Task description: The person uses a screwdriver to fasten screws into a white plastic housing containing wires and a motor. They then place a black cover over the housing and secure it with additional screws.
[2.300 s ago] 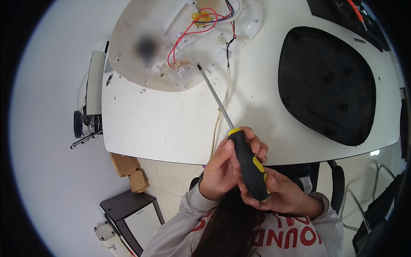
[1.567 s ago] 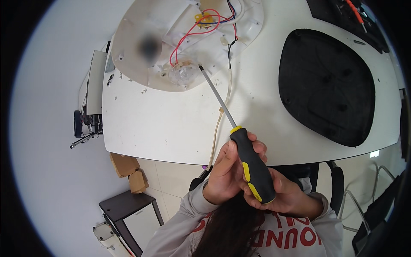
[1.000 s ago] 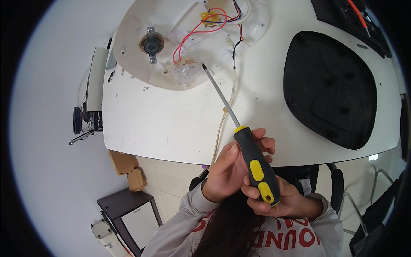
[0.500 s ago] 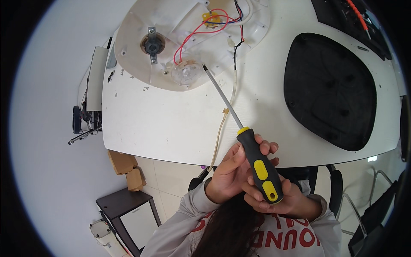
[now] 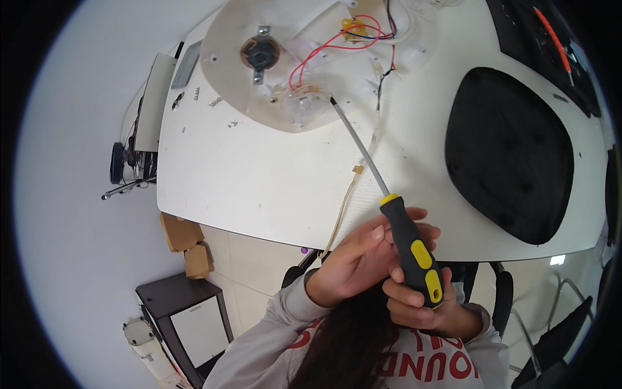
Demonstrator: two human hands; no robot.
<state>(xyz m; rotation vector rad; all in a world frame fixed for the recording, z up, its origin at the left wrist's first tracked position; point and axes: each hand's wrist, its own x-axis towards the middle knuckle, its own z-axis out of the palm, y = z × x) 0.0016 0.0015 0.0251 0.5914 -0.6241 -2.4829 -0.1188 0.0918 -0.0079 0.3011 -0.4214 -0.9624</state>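
A screwdriver (image 5: 420,253) with a black and yellow handle points up and to the left, its dark tip raised toward the table. My right hand (image 5: 447,316) grips the butt end of that handle with fingers curled round it. Behind the handle, my left hand (image 5: 350,264) has its fingers stretched out and its thumb apart from the grip; part of the palm is hidden. Beyond the tip lies a white plastic shell (image 5: 233,91) holding a clear dome (image 5: 306,107), red wires (image 5: 311,55), a round dark metal part (image 5: 260,53) and a yellow component (image 5: 354,29).
On the right of the white table (image 5: 259,181) rests a black rounded panel (image 5: 512,155). Several loose screws (image 5: 215,102) lie left of the shell. A pale cable (image 5: 346,201) runs over the near edge. An orange-handled tool (image 5: 552,39) sits in a black tray at the far right.
My left thumb has come off the handle and its fingers have straightened. The screwdriver, still in my right hand, has shifted right in the view, and the table scene has shifted too.
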